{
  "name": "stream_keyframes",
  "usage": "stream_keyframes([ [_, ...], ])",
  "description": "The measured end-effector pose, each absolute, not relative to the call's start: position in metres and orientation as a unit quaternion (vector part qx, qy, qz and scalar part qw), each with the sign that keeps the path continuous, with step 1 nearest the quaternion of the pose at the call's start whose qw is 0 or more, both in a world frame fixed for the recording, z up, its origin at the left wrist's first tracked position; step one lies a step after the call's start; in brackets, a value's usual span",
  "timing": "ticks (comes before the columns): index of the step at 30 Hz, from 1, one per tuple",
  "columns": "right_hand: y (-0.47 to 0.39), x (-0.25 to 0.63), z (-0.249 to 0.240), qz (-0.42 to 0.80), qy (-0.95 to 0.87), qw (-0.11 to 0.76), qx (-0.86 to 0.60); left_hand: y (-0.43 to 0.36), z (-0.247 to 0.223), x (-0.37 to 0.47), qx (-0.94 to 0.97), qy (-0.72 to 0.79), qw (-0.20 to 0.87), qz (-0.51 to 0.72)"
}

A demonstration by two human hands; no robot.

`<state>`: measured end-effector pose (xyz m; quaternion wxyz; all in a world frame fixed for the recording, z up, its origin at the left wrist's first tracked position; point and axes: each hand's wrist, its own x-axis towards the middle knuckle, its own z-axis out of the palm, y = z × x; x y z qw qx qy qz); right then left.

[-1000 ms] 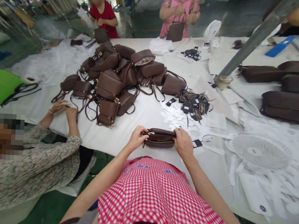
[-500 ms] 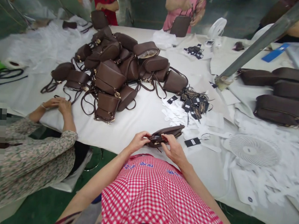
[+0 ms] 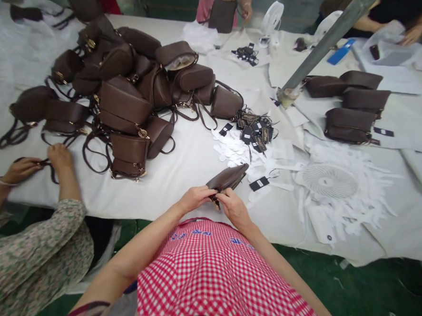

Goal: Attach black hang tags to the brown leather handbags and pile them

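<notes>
Just below the centre of the frame, the left hand [image 3: 197, 198] and right hand [image 3: 234, 208] both pinch the near end of a brown pouch [image 3: 228, 176], which slants toward the upper right over the tabletop [image 3: 187, 163]. With no grip on its far end, a loosened pinch could let it twist away; a careless swing could sweep the black tag [image 3: 259, 183] or scatter the white strips [image 3: 229, 149].

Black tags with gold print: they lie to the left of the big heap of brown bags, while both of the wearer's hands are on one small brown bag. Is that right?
Not quite: the head view shows the black tags with gold print to the right of the big heap of brown bags. The left hand and right hand are indeed both on one small brown bag.
</notes>
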<state>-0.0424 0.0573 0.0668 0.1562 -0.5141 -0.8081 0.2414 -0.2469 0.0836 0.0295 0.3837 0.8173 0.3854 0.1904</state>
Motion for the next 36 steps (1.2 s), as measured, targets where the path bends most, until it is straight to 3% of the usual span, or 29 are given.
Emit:
stream_keyframes([
  [10,0.058,-0.034,0.067,0.301,-0.774,0.211,-0.515,0.115,0.043,-0.236,0.880,0.314,0.296,0.200],
  [16,0.068,-0.033,0.067,0.462,-0.526,0.324,-0.636,0.111,0.037,-0.225,0.842,0.326,0.351,0.246],
  [22,0.085,-0.030,0.083,0.343,-0.683,0.252,-0.593,0.108,0.030,-0.220,0.838,0.337,0.326,0.279],
  [30,0.074,-0.052,0.082,0.224,-0.637,0.278,-0.683,0.102,0.010,-0.206,0.858,0.341,0.226,0.310],
  [33,0.067,-0.053,0.087,0.224,-0.614,0.266,-0.709,0.100,0.007,-0.201,0.864,0.340,0.202,0.310],
  [36,0.064,-0.053,0.090,0.323,-0.494,0.317,-0.742,0.102,0.008,-0.198,0.869,0.331,0.197,0.311],
])
